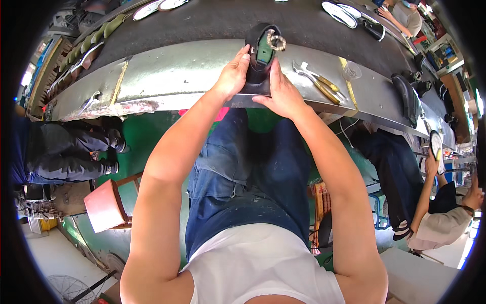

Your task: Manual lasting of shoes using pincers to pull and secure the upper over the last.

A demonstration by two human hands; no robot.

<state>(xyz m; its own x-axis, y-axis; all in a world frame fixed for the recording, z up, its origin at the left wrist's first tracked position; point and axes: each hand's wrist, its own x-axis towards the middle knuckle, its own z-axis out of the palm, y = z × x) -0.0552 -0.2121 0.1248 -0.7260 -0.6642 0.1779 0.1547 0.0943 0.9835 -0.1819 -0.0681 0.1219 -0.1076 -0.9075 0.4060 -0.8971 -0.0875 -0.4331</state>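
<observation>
A black shoe (257, 71) stands in front of me at the near edge of the bench, its opening facing up. Inside it shows a green shoe last (264, 52), with a beaded or rope-like loop (277, 42) at its top. My left hand (234, 72) grips the shoe's left side, fingertips against the upper. From the right, my right hand (284, 95) holds it near the heel, thumb spread low and the other fingers partly hidden by the shoe. Just right of that hand lie pincers (319, 82) with yellowish handles on the metal ledge.
A metal ledge (177, 71) borders a dark conveyor belt (202, 28) carrying white shoes (340, 14). A clear cup (352, 71) stands right of the pincers; more black shoes (405, 96) sit further right. Co-workers (440, 218) are at both sides. A stool (106, 205) stands at left.
</observation>
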